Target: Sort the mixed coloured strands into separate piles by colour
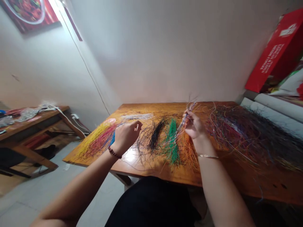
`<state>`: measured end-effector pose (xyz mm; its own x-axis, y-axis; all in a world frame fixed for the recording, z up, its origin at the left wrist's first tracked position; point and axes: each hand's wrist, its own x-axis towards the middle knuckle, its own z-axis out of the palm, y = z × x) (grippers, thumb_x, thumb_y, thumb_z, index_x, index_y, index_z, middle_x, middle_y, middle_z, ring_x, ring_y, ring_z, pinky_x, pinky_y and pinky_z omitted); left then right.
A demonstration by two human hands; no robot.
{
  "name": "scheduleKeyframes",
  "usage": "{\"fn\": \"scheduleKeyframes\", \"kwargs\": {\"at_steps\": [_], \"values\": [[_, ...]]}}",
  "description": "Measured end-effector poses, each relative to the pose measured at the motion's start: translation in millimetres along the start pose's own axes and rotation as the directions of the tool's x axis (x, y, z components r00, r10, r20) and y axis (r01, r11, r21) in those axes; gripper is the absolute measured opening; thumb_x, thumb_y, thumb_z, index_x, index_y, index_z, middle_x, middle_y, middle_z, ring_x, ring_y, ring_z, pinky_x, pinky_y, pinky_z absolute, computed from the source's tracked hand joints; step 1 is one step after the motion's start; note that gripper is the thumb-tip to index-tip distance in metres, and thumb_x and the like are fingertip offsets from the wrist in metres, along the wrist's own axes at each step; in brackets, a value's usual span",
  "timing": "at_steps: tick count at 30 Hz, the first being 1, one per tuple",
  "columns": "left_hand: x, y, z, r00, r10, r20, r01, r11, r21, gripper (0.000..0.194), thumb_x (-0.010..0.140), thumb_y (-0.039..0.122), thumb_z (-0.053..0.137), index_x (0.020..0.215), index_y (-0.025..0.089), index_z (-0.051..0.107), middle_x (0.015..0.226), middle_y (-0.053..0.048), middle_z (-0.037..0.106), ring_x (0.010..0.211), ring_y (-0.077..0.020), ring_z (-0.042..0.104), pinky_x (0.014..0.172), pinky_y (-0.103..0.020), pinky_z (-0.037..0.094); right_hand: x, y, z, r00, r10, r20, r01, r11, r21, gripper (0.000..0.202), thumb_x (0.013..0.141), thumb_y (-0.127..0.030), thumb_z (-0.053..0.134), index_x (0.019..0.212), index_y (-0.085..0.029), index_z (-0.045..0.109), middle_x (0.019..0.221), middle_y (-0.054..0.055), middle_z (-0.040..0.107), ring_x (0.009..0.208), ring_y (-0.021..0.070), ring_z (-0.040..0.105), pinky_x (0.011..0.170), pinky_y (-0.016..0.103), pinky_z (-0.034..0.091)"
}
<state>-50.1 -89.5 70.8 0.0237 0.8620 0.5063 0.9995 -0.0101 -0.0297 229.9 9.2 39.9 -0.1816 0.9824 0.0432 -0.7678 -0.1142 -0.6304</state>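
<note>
Laid out on a wooden table (pixel 138 109) against a pale wall (pixel 165 63): yellow pile (pixel 91 142), red pile (pixel 100 142), blue pile (pixel 113 137), white pile (pixel 139 117), black pile (pixel 155 135), green pile (pixel 172 142), orange pile (pixel 189 151), and a dark tangle (pixel 248 135) at the right. Probably light, thin and springy, apt to keep a bend and snag on loose strands; best taken near the gathered end, all together. Pinched between thumb and fingers of the right hand (pixel 194 126): a slim bunch (pixel 180 128) of pale strands, with tips fanning out above the grip and the rest slanting down over the green pile. Seen near the white pile, the left hand (pixel 125 135) with fingers curled; cannot tell whether holding anything
</note>
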Motion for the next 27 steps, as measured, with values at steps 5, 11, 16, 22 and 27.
{"fn": "scheduleKeyframes", "kwargs": {"at_steps": [5,11,16,22,27], "values": [[3,-11,33.8,0.984,-0.048,0.171,0.066,0.992,-0.104,0.036,0.094,0.049,0.042,0.092,0.028,0.071,0.087,-0.005,0.073,0.076,-0.0216,0.067,0.059,-0.026,0.04,-4,-7,0,1.0,0.023,0.002,-0.023,1.0,0.017,0.007,0.08,-0.021,0.067,0.075,-0.019,0.061,0.061,-0.006,0.06,0.045,0.0045,0.051,0.041,0.016,0.041],[2,0,62.6,0.953,0.051,0.299,-0.016,0.993,-0.118,0.035,0.089,0.05,0.049,0.081,0.025,0.073,0.079,-0.007,0.072,0.075,-0.0214,0.067,0.06,-0.025,0.043,0,8,2,0.999,0.035,-0.013,-0.036,0.995,-0.094,0.008,0.077,-0.022,0.069,0.075,-0.019,0.062,0.06,-0.005,0.06,0.044,0.0051,0.051,0.04,0.016,0.041],[26,28,53.5,0.996,0.076,0.056,-0.049,0.926,-0.375,0.029,0.091,0.045,0.051,0.102,0.027,0.071,0.086,-0.005,0.073,0.072,-0.0181,0.065,0.06,-0.025,0.041,2,21,7,0.995,0.1,0.0,-0.099,0.985,-0.139,0.009,0.077,-0.024,0.07,0.076,-0.017,0.065,0.058,-0.004,0.058,0.044,0.0048,0.05,0.04,0.016,0.041],[48,63,86.6,0.98,0.2,-0.001,-0.079,0.385,-0.92,0.032,0.094,0.04,0.051,0.111,0.018,0.067,0.084,-0.008,0.07,0.07,-0.0141,0.062,0.063,-0.025,0.045,5,38,11,0.988,0.133,-0.079,-0.145,0.977,-0.159,0.008,0.078,-0.022,0.071,0.076,-0.016,0.065,0.052,-0.006,0.054,0.039,0.0041,0.048,0.034,0.015,0.038],[45,59,109.8,0.959,0.26,0.111,0.061,0.194,-0.979,0.033,0.092,0.042,0.055,0.103,0.015,0.07,0.087,-0.009,0.069,0.079,-0.0151,0.061,0.074,-0.028,0.047,8,42,10,0.985,0.129,-0.117,-0.148,0.973,-0.179,0.01,0.078,-0.023,0.072,0.077,-0.017,0.065,0.054,-0.006,0.057,0.041,0.0037,0.05,0.035,0.015,0.035]]}}
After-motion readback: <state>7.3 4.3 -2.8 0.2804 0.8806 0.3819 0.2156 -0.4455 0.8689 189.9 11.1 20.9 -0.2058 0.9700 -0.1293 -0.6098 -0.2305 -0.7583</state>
